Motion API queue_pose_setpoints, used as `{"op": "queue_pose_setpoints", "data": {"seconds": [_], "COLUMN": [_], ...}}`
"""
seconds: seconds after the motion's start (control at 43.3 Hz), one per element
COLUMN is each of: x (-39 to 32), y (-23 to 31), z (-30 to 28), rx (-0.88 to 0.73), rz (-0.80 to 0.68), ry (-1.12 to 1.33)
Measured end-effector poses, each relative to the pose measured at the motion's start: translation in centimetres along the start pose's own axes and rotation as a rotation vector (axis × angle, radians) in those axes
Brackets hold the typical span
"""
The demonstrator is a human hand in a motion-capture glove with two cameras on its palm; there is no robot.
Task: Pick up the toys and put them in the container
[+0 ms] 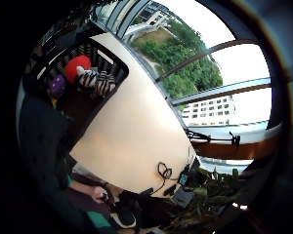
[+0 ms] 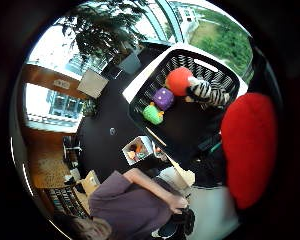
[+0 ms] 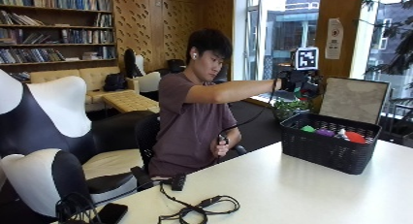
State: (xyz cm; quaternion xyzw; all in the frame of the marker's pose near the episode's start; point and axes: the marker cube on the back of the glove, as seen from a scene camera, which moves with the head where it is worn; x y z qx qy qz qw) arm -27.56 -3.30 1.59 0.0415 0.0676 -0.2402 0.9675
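Black-gloved right hand (image 3: 298, 82) up in the air over the basket, grasping a red toy (image 2: 247, 150).
White table (image 3: 290, 185): person sits at its left edge, arm stretched right. Black slatted basket (image 3: 325, 149) stands near the right end of the table, by the window-side edge. Inside it, left to right from the outside view: green toy (image 3: 309, 129), purple cube (image 3: 325, 132), zebra plush (image 2: 207, 92), red ball (image 3: 355, 136). Ball and zebra are touching.
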Motion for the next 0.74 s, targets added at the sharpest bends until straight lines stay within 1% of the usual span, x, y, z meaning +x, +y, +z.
{"op": "queue_pose_setpoints", "data": {"seconds": [0.046, 0.069, 0.162, 0.254, 0.37, 0.462, 0.578, 0.74], "x": [-0.9, -1.3, -3.1, -3.4, -2.5, -2.8, -1.7, -0.3], "y": [-0.5, -0.7, -0.8, -0.8, -0.9, -1.3, -0.7, 0.0], "z": [0.6, 0.9, 2.2, 3.1, 3.3, 3.2, 2.4, 1.8], "rx": [-0.044, -0.068, -0.181, -0.248, -0.207, -0.203, -0.177, -0.130], "rz": [0.041, 0.032, -0.070, -0.102, -0.129, -0.080, -0.090, -0.050], "ry": [0.020, 0.030, 0.014, -0.026, -0.072, -0.082, -0.081, -0.049]}}
